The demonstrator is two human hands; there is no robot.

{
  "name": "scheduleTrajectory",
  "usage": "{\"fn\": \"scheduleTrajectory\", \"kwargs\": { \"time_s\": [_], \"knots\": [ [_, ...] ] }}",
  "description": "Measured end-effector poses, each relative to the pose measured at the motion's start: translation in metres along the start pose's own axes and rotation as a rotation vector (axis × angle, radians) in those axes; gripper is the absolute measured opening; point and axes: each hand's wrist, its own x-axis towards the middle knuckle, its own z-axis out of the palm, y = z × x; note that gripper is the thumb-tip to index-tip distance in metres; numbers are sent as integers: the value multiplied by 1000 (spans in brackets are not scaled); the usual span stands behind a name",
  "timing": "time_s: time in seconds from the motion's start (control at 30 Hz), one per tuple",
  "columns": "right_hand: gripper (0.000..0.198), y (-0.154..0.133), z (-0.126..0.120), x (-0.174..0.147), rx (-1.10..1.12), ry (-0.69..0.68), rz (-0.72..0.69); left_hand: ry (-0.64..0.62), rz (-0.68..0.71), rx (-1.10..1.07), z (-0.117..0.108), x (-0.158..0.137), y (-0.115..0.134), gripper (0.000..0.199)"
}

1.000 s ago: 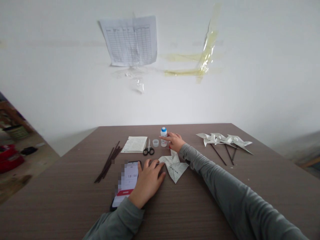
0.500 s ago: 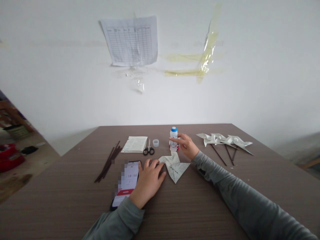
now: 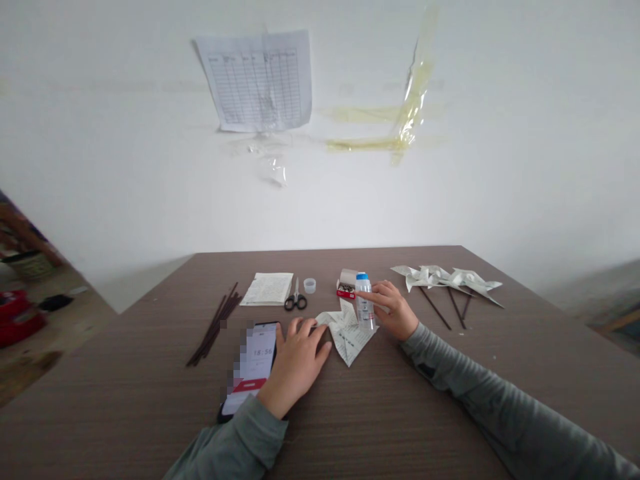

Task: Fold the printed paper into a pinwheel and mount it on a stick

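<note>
My right hand has its thumb and fingers closed round a small whitish, see-through bottle with a blue cap, which looks like a glue bottle. It is upright, in front of the right part of a folded paper pinwheel made of printed paper. My left hand lies palm down with fingers spread, its fingertips at the pinwheel's left blade. Beside that hand, on its left, is a phone with a lit timer screen. Behind the bottle stands a small open red-and-white box with tiny dark pieces in it.
Black-handled scissors, a small clear cap and a stack of printed paper lie toward the back. A bundle of thin brown sticks is at left. Several finished pinwheels on sticks lie at right, near the wall.
My right hand has brought the bottle nearer and to the right, from beside the small box to the pinwheel. The box now shows. My left hand has stayed in place.
</note>
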Motion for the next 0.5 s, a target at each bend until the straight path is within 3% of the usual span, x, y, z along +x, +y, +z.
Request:
{"fn": "scheduleTrajectory", "kwargs": {
  "time_s": [0.3, 0.5],
  "knots": [
    [58, -7, 3, -5, -85, 75, 144, -21, -41, -15, -9, 1, 9, 41],
    [65, -12, 5, -7, -41, 76, 193, -10, -19, -31, -10, 1, 10, 39]
  ]
}}
